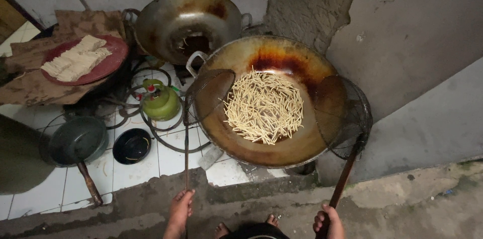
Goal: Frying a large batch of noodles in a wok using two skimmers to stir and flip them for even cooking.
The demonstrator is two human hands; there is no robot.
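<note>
We grip two long-handled skimmers: left hand (180, 210) closed on thin-handled left skimmer (207, 94), right hand (328, 223) clenching right skimmer (344, 115). Pale sticks (264, 107) float in wok (236, 58) ahead, between both meshes. Best: sweep inward evenly, meshes low.

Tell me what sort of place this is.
Probably a makeshift floor-level frying kitchen: a large wok of pale sticks in oil, a green gas cylinder with hoses on tiled floor, rough concrete walls.
</note>
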